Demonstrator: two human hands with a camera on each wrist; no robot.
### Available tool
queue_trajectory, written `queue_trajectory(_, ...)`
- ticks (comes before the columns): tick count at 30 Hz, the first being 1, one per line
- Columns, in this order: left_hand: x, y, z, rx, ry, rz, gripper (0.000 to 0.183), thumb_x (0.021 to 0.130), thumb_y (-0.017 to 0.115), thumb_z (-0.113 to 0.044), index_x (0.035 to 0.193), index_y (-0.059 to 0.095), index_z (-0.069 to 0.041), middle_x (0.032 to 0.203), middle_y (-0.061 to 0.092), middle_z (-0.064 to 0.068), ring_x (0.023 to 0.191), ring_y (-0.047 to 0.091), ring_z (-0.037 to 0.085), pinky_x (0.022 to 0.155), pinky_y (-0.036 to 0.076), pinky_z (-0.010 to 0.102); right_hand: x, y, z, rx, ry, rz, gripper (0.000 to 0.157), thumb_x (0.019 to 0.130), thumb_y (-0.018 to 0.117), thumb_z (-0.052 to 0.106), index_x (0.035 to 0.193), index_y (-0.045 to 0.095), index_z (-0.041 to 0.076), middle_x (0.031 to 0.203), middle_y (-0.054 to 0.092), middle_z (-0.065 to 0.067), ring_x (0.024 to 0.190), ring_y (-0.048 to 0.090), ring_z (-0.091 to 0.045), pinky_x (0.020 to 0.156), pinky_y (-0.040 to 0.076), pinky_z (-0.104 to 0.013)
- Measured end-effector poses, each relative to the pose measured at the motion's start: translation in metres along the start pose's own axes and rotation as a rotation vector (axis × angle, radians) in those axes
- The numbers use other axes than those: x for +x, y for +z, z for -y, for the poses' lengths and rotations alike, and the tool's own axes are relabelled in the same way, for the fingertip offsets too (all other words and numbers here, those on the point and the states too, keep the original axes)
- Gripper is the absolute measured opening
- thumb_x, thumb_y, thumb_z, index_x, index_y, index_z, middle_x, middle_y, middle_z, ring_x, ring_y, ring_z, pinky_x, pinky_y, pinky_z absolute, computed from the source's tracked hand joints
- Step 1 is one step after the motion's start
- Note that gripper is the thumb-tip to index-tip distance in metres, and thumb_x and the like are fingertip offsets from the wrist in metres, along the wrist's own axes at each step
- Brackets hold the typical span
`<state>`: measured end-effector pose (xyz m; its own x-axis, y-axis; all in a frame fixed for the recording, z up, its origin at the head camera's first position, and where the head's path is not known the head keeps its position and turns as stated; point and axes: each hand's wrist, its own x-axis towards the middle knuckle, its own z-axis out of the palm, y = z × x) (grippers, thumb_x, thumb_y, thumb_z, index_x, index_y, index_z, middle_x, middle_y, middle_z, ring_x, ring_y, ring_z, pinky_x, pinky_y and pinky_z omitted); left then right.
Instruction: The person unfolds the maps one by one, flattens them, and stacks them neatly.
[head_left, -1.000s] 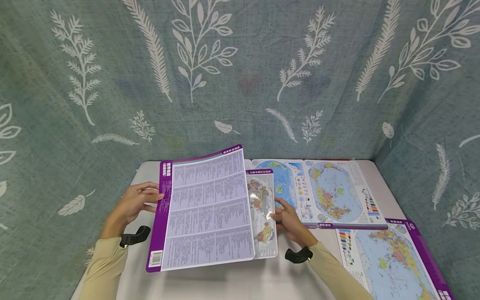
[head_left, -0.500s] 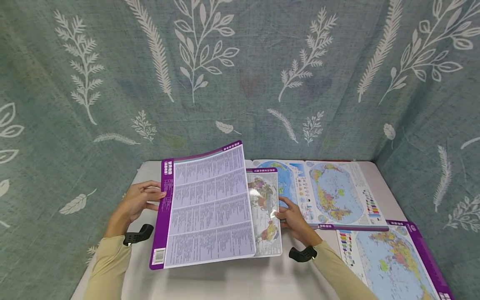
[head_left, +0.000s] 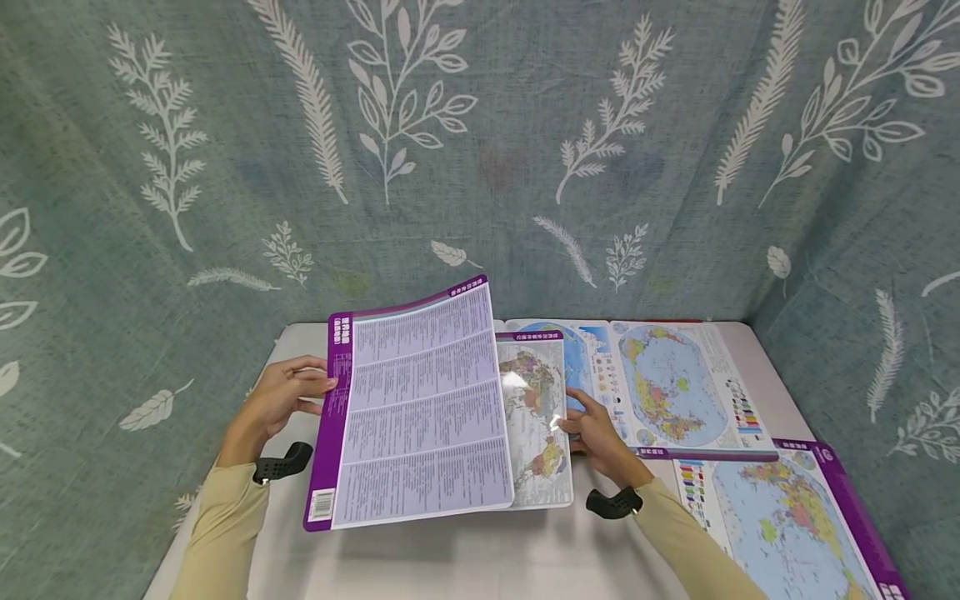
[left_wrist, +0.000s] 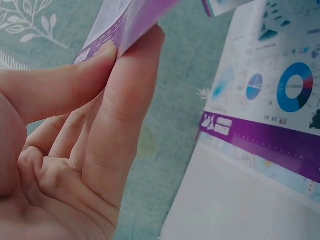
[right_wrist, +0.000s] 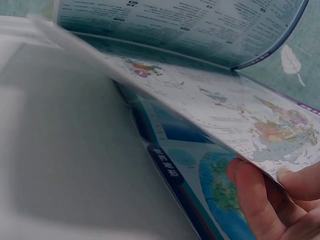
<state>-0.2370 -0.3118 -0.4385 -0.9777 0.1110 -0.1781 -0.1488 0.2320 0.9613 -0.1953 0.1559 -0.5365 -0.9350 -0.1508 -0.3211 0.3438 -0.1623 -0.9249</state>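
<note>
Both hands hold a folded laminated map sheet above the table. Its upper panel is pale lilac with rows of small text and a purple border. My left hand pinches that panel's purple left edge between thumb and finger. Under it, a lower panel with a coloured world map sticks out to the right. My right hand grips the lower panel's right edge, thumb on top and fingers beneath. In the right wrist view the panels gape apart, with the upper one bending upward. The fold's inside is partly hidden.
An opened map lies flat along the back of the white table, partly covered by the held sheet. Another map with a purple edge lies at the front right. A green leaf-patterned curtain surrounds the table.
Both hands and the sheet have shifted slightly right and upward in the head view. More of the lower panel now shows beyond the upper one. The other maps stay in place.
</note>
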Motion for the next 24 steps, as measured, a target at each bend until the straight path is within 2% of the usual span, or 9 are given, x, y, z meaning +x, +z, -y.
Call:
queue_trajectory(11, 0.003, 0.002, -0.005, -0.066, 0.004, 0.025, 0.026, 0.085, 0.07, -0.007, 0.105, 0.054, -0.001, 0.08, 0.069, -0.001, 0.07, 0.066, 0.015, 0.058, 0.058, 0.037, 0.001, -0.013, 0.002, 0.002, -0.001, -0.011, 0.061, 0.091, 0.047, -0.009, 0.146, 0.03, 0.012, 0.113, 0.062, -0.021, 0.082, 0.067, -0.026, 0.063, 0.057, -0.039)
queue_trajectory(24, 0.008, 0.003, -0.006, -0.057, -0.006, 0.03, 0.028, 0.087, 0.068, -0.008, 0.108, 0.052, -0.001, 0.08, 0.07, -0.002, 0.071, 0.068, 0.017, 0.058, 0.058, 0.036, 0.0, -0.025, 0.002, -0.035, -0.028, -0.001, 0.061, 0.092, 0.046, -0.006, 0.147, 0.026, 0.012, 0.105, 0.064, -0.015, 0.083, 0.066, -0.023, 0.064, 0.056, -0.038)
